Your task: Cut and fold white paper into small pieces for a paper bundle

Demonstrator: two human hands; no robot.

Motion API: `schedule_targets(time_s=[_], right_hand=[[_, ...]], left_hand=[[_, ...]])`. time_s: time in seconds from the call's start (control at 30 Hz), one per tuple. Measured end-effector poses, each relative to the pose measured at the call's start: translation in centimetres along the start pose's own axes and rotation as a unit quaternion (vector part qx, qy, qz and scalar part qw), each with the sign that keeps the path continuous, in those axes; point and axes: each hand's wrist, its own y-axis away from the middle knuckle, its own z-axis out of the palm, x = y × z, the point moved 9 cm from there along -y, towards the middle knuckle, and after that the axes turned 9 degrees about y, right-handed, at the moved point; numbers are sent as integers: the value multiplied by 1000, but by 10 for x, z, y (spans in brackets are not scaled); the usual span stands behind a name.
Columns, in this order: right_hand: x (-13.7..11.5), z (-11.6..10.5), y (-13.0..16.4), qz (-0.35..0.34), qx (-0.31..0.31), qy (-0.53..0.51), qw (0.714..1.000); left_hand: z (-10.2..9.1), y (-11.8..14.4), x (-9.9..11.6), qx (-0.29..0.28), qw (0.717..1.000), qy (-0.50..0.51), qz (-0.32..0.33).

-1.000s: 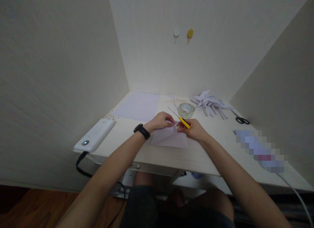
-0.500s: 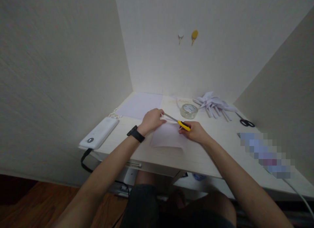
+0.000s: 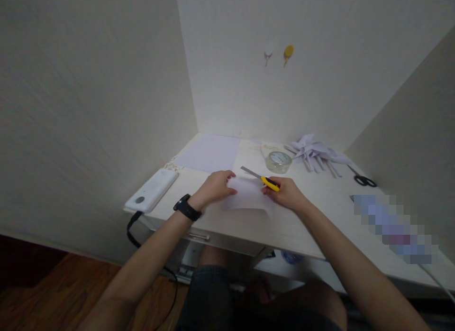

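Note:
A small white sheet of paper (image 3: 249,193) is in front of me on the desk, its near edge slightly blurred. At its left edge, my left hand (image 3: 217,185) has thumb and fingers apart in a curve, the fingertips at the paper. My right hand (image 3: 286,192) is closed around a yellow and black utility knife (image 3: 270,183), its blade extended and pointing left above the paper's far edge. The right fingertips also meet the paper's right side. A black watch is on my left wrist.
Behind the paper stands a roll of clear tape (image 3: 278,162). Folded paper pinwheels (image 3: 313,151) lie at the back right, near black-handled scissors (image 3: 365,180). A larger white sheet (image 3: 209,151) lies back left; a white device (image 3: 152,189) with a black cable rests at the left edge.
My left hand has drawn back leftward from the knife blade's tip to the paper's left edge, its thumb and fingers wider apart. The right hand still holds the knife. The view has shifted slightly.

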Motion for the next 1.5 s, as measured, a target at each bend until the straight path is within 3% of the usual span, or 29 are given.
schedule_targets(time_s=[0.17,0.4,0.5,0.67,0.8,1.03,1.13,1.23,1.33,1.5], right_hand=[[-8,-3,0,-20,16,-10,1000],[-30,-16,1,-98,63,-72,991],[-38,-17,3,-108,43,-89,989],[-38,4,5,-57,-58,-112,990],[-33,10,5,-25,-73,-89,993],[-35,8,6,-9,-76,-103,992],[-36,5,6,-6,-60,-118,991],[-38,-1,7,-4,-34,-130,991],[-41,-8,8,-2,-12,-145,989],[-39,-10,8,15,-27,-202,979]], left_hand=[[5,15,4,-13,996,-80,36],[18,15,9,-53,991,-26,120],[22,14,12,-72,985,13,155],[25,16,18,-101,974,58,193],[14,23,13,-84,981,53,164],[-19,57,-7,-31,998,45,32],[-20,66,-4,-37,998,41,23],[-21,65,5,7,998,43,47],[-27,61,28,79,989,44,119],[-12,52,65,35,976,58,208]])
